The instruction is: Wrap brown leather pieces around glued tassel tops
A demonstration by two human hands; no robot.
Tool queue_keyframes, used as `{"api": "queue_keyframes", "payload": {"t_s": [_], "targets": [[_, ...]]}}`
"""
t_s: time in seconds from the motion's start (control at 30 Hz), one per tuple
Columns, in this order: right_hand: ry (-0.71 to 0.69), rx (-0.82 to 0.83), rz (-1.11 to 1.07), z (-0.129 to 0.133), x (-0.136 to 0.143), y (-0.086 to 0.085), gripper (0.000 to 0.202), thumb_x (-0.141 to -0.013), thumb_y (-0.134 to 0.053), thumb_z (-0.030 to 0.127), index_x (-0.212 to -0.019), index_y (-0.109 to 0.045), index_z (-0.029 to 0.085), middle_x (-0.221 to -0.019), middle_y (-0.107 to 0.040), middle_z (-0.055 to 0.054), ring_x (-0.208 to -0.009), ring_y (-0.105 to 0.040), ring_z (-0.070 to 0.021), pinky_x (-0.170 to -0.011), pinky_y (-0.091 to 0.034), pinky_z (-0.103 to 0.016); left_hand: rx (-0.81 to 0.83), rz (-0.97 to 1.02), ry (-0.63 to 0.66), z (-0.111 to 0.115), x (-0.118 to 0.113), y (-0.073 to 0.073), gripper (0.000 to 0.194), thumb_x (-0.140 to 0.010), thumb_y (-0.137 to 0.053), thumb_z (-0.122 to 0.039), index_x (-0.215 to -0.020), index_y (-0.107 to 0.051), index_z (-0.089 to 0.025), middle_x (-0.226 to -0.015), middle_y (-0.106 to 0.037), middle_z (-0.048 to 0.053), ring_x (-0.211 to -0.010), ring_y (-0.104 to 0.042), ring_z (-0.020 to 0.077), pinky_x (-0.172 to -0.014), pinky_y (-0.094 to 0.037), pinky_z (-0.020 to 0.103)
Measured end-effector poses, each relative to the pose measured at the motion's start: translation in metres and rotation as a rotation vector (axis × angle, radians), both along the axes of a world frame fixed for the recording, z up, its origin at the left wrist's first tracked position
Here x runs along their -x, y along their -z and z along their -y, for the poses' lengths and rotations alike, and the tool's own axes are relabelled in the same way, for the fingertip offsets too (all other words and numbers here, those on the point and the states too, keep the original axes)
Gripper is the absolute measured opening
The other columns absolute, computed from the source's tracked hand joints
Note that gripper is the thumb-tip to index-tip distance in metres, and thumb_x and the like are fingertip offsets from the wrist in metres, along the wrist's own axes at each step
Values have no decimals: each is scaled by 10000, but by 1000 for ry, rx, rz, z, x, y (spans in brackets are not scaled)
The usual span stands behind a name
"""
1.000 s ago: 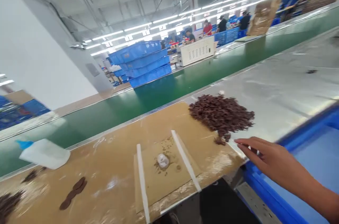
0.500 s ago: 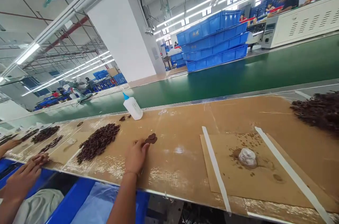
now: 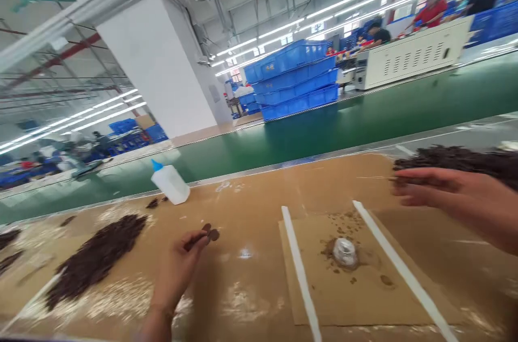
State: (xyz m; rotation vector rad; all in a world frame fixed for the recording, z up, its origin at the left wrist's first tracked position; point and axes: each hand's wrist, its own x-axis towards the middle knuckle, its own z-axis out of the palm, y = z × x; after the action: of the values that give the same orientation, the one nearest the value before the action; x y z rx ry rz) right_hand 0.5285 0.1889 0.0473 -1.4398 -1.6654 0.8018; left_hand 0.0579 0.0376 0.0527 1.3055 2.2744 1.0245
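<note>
Between the fingertips of my left hand [image 3: 180,261] are small dark brown round pieces [image 3: 213,234], held just above the brown table covering. My right hand [image 3: 457,191] reaches in from the right edge, its fingers pinched on a few dark pieces beside the large dark pile [image 3: 461,158]. A small clear dish [image 3: 345,253] stands on a cardboard sheet [image 3: 324,299] marked with brown spots, between two white tape strips. Left of my left hand spreads another dark pile [image 3: 97,261].
A white bottle with a blue tip [image 3: 172,184] stands near the table's back edge. Behind it runs a green conveyor belt [image 3: 226,150], with stacked blue crates [image 3: 299,83] beyond. People work by a cream machine [image 3: 416,56].
My right hand has come into view at the right pile. My left hand has taken up the brown round pieces. The camera view has shifted to the right.
</note>
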Motion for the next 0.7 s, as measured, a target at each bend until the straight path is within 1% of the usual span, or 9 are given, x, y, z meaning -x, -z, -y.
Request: {"api": "queue_keyframes", "payload": {"t_s": [0.03, 0.1, 0.17, 0.23, 0.3, 0.37, 0.47, 0.63, 0.7], "targets": [[-60, 78, -108, -3, 9, -11, 361, -877, -611, 447, -1070, -674, 148, -917, -745, -123, -761, -714, -218, -724, -532, -342, -34, 39, 36, -11, -15, -4, 469, -764, -594, -531, -1037, -682, -160, -1030, -721, 110, -1002, -643, 296, -923, -498, 414], [-249, 51, -254, -11, 27, -29, 405, -824, -674, 495, -1026, -679, 144, -871, -717, -88, -709, -667, -177, -701, -531, -336, -108, 156, 149, -40, -54, -12, 497, -751, -640, -561, -1067, -681, -179, -1134, -693, 98, -1093, -616, 280, -1022, -445, 406], [-329, 36, -275, -19, 44, -39, 415, -726, -771, 501, -946, -693, 158, -827, -698, -39, -623, -624, -134, -656, -529, -314, -130, 394, 332, -73, -98, -16, 477, -732, -693, -506, -1061, -675, -161, -1111, -691, 106, -1064, -633, 259, -1044, -435, 398], [-442, 75, -376, -23, 56, -40, 405, -699, -805, 475, -917, -674, 160, -750, -676, -10, -592, -613, -128, -617, -536, -308, -111, 529, 436, -102, -137, -16, 466, -727, -701, -462, -1050, -647, -130, -936, -705, 101, -881, -677, 230, -897, -533, 384], [-524, 155, -491, -22, 63, -34, 398, -703, -812, 449, -923, -654, 157, -722, -673, -10, -618, -626, -139, -605, -551, -308, -118, 590, 465, -122, -161, -9, 429, -717, -713, -413, -1016, -603, -126, -825, -675, 63, -745, -660, 180, -744, -562, 321], [-547, 244, -541, -17, 65, -25, 402, -699, -821, 433, -928, -652, 150, -744, -690, -27, -656, -643, -146, -620, -565, -308, -120, 616, 475, -129, -172, 1, 407, -700, -733, -382, -982, -580, -132, -783, -641, 28, -674, -618, 130, -652, -534, 249], [-562, 333, -516, -10, 63, -16, 396, -709, -816, 431, -930, -666, 139, -744, -693, -36, -664, -649, -145, -620, -568, -296, -85, 625, 484, -125, -171, 13, 390, -682, -754, -367, -952, -597, -134, -761, -614, 2, -622, -551, 79, -584, -470, 178], [-586, 349, -433, -8, 63, -14, 372, -710, -807, 447, -879, -691, 136, -710, -665, -15, -623, -620, -126, -573, -563, -268, -31, 663, 468, -120, -165, 15, 371, -731, -730, -375, -964, -550, -149, -999, -677, 55, -615, -505, 48, -574, -468, 159], [-603, 336, -402, -4, 65, -15, 347, -702, -808, 448, -837, -697, 147, -698, -657, -4, -607, -612, -121, -565, -558, -264, 10, 702, 459, -120, -166, 15, 399, -750, -722, -377, -1004, -504, -161, -999, -696, 68, -578, -504, 52, -546, -475, 172]]}}
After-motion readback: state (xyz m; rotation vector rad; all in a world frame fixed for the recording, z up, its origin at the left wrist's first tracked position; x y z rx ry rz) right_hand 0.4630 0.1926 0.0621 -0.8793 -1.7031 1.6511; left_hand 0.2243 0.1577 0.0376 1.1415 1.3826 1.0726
